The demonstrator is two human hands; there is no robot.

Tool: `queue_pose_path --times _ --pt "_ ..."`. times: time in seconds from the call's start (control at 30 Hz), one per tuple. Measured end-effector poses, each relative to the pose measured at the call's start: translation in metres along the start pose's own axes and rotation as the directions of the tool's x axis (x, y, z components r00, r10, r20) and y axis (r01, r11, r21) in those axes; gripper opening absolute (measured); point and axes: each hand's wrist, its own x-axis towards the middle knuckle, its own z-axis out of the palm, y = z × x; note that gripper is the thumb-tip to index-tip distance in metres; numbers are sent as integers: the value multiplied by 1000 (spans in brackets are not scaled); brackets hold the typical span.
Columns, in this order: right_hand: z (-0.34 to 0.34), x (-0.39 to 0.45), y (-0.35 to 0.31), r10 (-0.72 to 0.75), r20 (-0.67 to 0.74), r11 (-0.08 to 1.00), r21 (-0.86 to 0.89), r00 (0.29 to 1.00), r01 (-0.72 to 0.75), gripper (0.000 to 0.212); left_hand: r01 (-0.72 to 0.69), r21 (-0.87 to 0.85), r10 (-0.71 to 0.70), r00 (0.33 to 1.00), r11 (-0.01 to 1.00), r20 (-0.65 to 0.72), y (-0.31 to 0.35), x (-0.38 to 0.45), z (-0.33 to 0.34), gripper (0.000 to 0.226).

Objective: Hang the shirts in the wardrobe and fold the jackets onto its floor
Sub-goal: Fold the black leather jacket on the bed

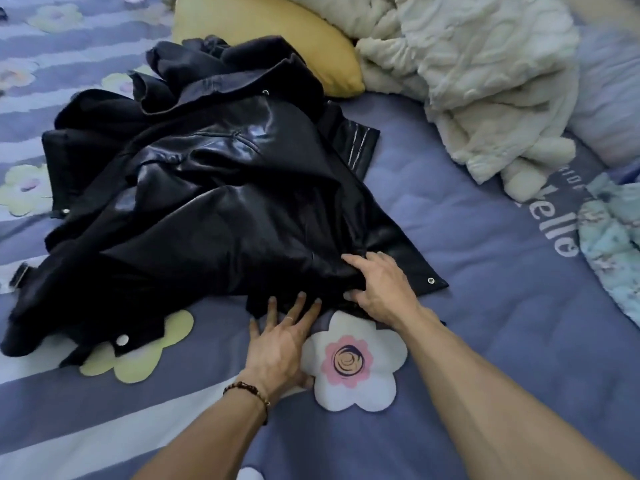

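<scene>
A crumpled black leather jacket (214, 188) with zips and metal snaps lies heaped on the bed, with more dark clothing (194, 64) bunched under its far side. My right hand (381, 289) grips the jacket's near hem, thumb tucked under the edge beside a silver eyelet. My left hand (284, 337) lies flat on the bedcover with straight fingers, its fingertips touching the jacket's lower edge. The wardrobe is out of view.
The bedcover (485, 306) is purple-blue with large flower prints. A yellow pillow (277, 39) sits behind the jacket. A cream fluffy blanket (485, 81) is piled at the back right, and a pale floral cloth (613, 237) lies at the right edge.
</scene>
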Motion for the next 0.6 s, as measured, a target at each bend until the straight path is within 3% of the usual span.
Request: queue_pose_path --times 0.1,0.17,0.23,0.3,0.4,0.43,0.5,0.57,0.6 --pt "0 -20 -7 36 -120 986 164 992 -16 24 -40 45 48 982 998 -183 -2 -16 -6 116" --pt "1 -39 -10 81 -55 955 289 995 -61 2 -85 56 99 928 995 -358 -1 -36 -11 93" --pt "3 -73 -8 92 51 921 376 994 -105 16 -108 61 124 842 992 -525 -4 -62 -13 83" --pt "-7 -113 -8 90 157 867 473 983 -156 20 -134 65 144 762 989 -631 -5 -91 -21 89" --pt "-45 -159 -16 131 225 777 582 966 -241 25 -134 150 199 759 980 -620 4 -121 -40 111" --pt "-67 -177 -23 141 204 760 605 969 -238 25 -152 149 212 747 977 -630 15 -135 -53 105" --pt "-102 -201 -39 142 140 692 694 980 -200 27 -210 26 175 735 977 -656 37 -150 -77 67" --pt "-135 -228 -52 168 39 613 779 985 -136 30 -288 -193 123 797 938 -591 53 -165 -108 36" --pt "-152 -248 -56 205 -34 638 763 978 -107 33 -331 -324 127 846 886 -518 59 -178 -124 30"
